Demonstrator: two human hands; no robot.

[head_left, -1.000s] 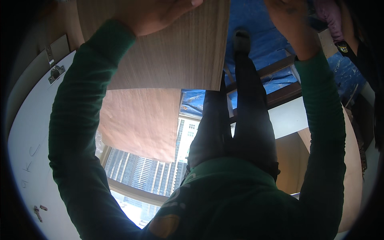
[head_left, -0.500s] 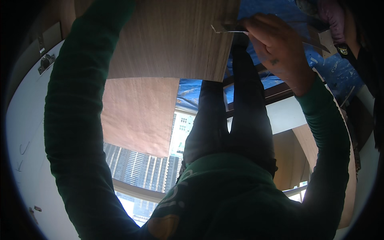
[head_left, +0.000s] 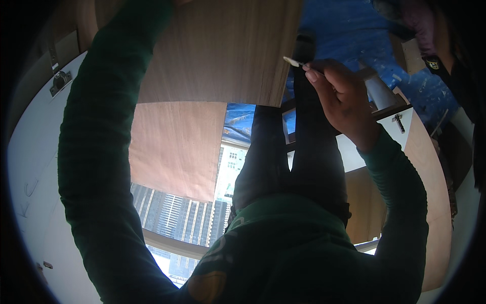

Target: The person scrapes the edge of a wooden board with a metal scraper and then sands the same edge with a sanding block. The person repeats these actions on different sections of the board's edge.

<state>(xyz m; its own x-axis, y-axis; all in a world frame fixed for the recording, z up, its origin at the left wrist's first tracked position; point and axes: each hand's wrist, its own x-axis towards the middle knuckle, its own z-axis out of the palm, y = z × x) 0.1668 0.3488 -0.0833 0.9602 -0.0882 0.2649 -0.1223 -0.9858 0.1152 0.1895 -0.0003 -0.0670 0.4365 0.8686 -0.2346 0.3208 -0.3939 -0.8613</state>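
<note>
My right hand (head_left: 343, 93) is closed in a pinch on a thin flat blade, a putty knife (head_left: 292, 62), with a whitish-cream smear at its tip. Its tip is by the right edge of a brown wood-grain panel (head_left: 223, 55), and I cannot tell whether they touch. My left arm reaches up along the panel's left side. Only a sliver of my left hand (head_left: 182, 2) shows at the top border; its fingers are out of the picture.
A pinkish plywood piece (head_left: 177, 147) lies below the panel, beside a window with buildings outside. Blue sheeting (head_left: 334, 30) covers the floor. White boards with metal hinges (head_left: 61, 81) stand left and right. Another person's arm (head_left: 420, 25) shows at the upper right.
My right hand has drawn down toward me and turned, bringing the putty knife off the panel's face to its right edge. The left arm has hardly moved.
</note>
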